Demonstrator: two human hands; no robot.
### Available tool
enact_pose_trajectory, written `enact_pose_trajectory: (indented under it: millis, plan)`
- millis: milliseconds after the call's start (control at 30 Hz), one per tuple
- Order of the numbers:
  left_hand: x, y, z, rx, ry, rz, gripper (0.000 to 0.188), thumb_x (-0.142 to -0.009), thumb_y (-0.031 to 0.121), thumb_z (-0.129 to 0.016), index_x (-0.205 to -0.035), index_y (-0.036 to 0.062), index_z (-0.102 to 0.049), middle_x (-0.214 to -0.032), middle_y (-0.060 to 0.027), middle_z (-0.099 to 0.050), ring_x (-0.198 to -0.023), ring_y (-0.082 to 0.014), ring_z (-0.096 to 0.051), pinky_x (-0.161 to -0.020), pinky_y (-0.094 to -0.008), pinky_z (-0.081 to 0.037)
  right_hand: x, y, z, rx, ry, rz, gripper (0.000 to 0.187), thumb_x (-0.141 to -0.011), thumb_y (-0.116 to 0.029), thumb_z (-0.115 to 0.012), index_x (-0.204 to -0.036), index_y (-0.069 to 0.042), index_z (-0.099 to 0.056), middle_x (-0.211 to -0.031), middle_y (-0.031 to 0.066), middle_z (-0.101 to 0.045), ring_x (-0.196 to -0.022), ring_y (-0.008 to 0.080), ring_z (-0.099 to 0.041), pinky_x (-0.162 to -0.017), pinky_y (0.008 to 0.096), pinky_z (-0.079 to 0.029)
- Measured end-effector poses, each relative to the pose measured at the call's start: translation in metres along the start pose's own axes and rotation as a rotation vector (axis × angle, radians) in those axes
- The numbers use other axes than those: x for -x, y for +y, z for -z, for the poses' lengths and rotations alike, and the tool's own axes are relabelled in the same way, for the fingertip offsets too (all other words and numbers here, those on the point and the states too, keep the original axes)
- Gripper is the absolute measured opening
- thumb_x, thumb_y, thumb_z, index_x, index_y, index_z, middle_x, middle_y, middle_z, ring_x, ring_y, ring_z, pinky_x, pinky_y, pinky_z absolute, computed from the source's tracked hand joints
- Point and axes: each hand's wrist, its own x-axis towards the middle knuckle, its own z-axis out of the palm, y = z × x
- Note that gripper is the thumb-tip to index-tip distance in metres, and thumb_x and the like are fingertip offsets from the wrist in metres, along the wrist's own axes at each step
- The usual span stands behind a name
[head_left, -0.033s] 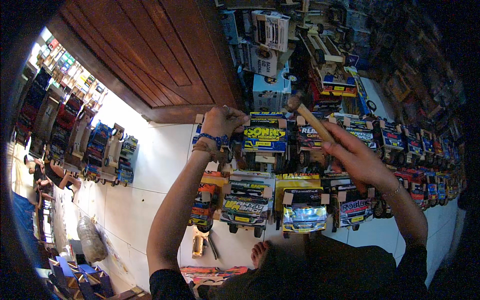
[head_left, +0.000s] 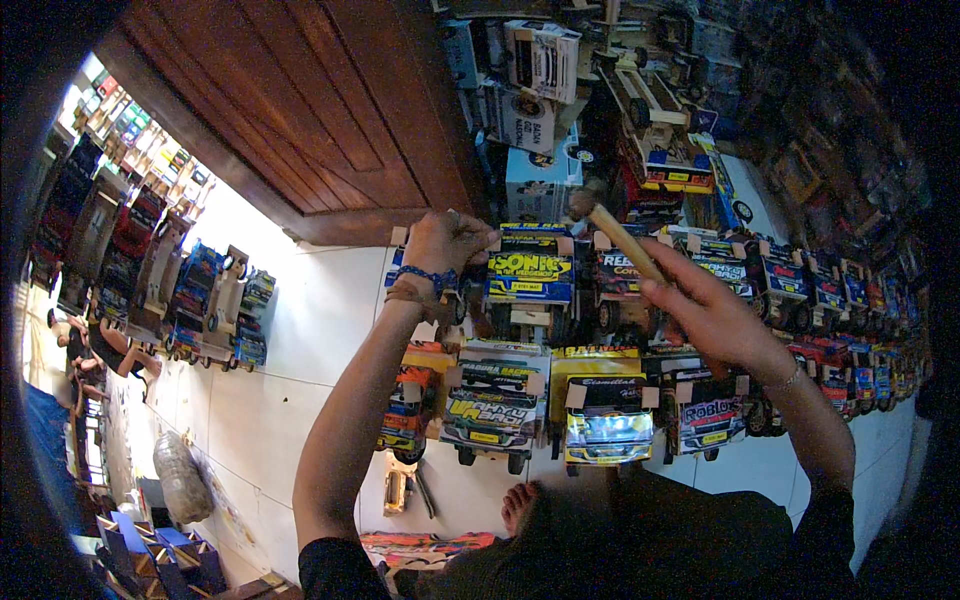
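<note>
Fingers (head_left: 470,236) of left hand (head_left: 445,242) curled over the cab roof of a blue-and-yellow toy truck (head_left: 530,272) on the tiled floor (head_left: 300,330), right hand (head_left: 715,320) gripping a wooden tool handle (head_left: 625,243) raised just beside it, both placed as in the frame before.

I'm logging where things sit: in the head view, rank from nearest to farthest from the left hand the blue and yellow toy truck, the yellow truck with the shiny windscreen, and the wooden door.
From the left hand:
1. Blue and yellow toy truck, right beside it, touching.
2. Wooden door, just above the hand.
3. Yellow truck with the shiny windscreen, lower right, front row.
</note>
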Motion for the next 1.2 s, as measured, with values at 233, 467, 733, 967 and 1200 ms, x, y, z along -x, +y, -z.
enact_pose_trajectory:
  millis: [233, 467, 733, 967, 1200]
  plan:
    - [-0.003, -0.008, -0.004, 0.080, -0.024, 0.026, 0.020, -0.091, 0.024, -0.075, -0.091, 0.0038, -0.079, -0.073, -0.0093, -0.075, -0.065, -0.0128, -0.071, -0.062, -0.0294, -0.056, -0.037, 0.009, -0.018, 0.457, 0.095, 0.343, 0.052, -0.105, -0.023, -0.052, -0.152, -0.007, -0.037, -0.105, 0.0191, -0.068, -0.087, 0.0203, -0.068, -0.076, 0.0391, -0.054]
    - [0.002, -0.001, -0.001, 0.032, 0.034, -0.049, 0.021, -0.090, 0.024, -0.077, -0.090, 0.0025, -0.079, -0.074, -0.0100, -0.075, -0.064, -0.0124, -0.071, -0.061, -0.0280, -0.056, -0.042, 0.010, -0.030, 0.583, 0.139, 0.469, 0.042, -0.103, -0.019, -0.053, -0.142, -0.005, -0.046, -0.089, 0.0220, -0.067, -0.075, 0.0350, -0.068, -0.067, 0.0461, -0.051]
    - [0.001, -0.004, -0.004, 0.053, 0.030, -0.023, 0.019, -0.088, 0.021, -0.078, -0.088, 0.0022, -0.079, -0.073, -0.0093, -0.075, -0.064, -0.0115, -0.071, -0.062, -0.0266, -0.056, -0.036, -0.001, -0.034, 0.660, 0.030, 0.296, 0.052, -0.105, -0.021, -0.049, -0.155, -0.013, -0.035, -0.091, 0.0252, -0.068, -0.071, 0.0393, -0.068, -0.067, 0.0499, -0.053]
    - [-0.001, -0.006, -0.004, 0.034, 0.038, -0.045, 0.022, -0.087, 0.026, -0.079, -0.087, 0.0039, -0.079, -0.071, -0.0078, -0.074, -0.063, -0.0122, -0.071, -0.062, -0.0283, -0.056, -0.040, 0.012, -0.039, 0.638, 0.064, 0.476, 0.070, -0.099, -0.012, -0.053, -0.160, -0.025, -0.022, -0.086, 0.0222, -0.068, -0.070, 0.0423, -0.067, -0.067, 0.0545, -0.055]
    - [-0.005, -0.009, -0.006, 0.038, 0.028, -0.018, 0.021, -0.086, 0.026, -0.079, -0.087, 0.0057, -0.080, -0.072, -0.0088, -0.075, -0.063, -0.0141, -0.071, -0.064, -0.0289, -0.057, -0.041, 0.008, -0.041, 0.711, 0.094, 0.476, 0.075, -0.096, -0.008, -0.054, -0.160, -0.025, -0.019, -0.077, 0.0210, -0.066, -0.064, 0.0397, -0.066, -0.063, 0.0531, -0.054]
